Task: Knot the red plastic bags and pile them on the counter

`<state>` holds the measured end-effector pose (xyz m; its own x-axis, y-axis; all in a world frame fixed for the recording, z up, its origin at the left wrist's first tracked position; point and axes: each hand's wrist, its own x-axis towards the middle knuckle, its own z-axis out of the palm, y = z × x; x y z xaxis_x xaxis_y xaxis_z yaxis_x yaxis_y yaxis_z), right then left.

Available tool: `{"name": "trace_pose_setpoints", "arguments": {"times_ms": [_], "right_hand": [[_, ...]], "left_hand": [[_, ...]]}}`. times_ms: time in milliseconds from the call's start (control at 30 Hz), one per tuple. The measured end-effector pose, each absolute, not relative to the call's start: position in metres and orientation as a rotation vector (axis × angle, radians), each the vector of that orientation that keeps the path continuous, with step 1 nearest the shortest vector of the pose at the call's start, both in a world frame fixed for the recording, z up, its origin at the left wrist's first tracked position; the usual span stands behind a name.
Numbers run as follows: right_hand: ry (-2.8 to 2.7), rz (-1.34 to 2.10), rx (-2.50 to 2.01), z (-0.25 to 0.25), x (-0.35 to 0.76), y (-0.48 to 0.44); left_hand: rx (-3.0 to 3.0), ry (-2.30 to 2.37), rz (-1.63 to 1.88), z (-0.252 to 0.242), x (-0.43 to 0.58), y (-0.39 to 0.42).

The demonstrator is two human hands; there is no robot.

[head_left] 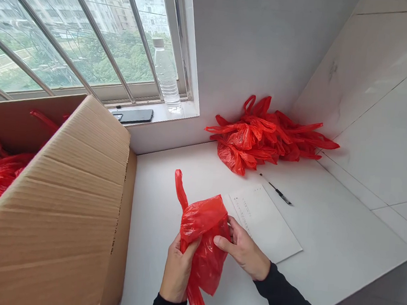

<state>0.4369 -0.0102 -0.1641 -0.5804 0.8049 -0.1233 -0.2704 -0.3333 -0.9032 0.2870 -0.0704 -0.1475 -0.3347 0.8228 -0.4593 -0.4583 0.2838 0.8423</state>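
Observation:
A red plastic bag [207,259] is held up between my two hands over the white table. My left hand [178,267] grips its gathered part, thumb across the front and fingers hidden behind. On the bag's right edge, my right hand [243,250] pinches the film, with the thumb in front and fingers behind. One handle loop sticks up at the upper left, and another strip hangs down at the bottom. Behind, against the wall, lies a heap of crumpled red plastic bags [260,135].
An open cardboard box [71,199] with more red bags inside stands at left. Paper [271,222] and a pen [280,194] lie on the white table [337,227]. A water bottle [167,78] and a phone [136,115] rest on the windowsill.

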Motion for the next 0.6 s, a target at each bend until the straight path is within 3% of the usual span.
{"name": "trace_pose_setpoints", "arguments": {"times_ms": [300,600], "right_hand": [[-1.156,1.893,-0.853,-0.166,0.434,-0.013],[-1.160,2.134,-0.832,-0.172,0.444,-0.015]], "left_hand": [[0.470,1.345,1.306,-0.145,0.294,-0.068],[0.261,1.300,1.416,-0.136,0.290,-0.067]]}}
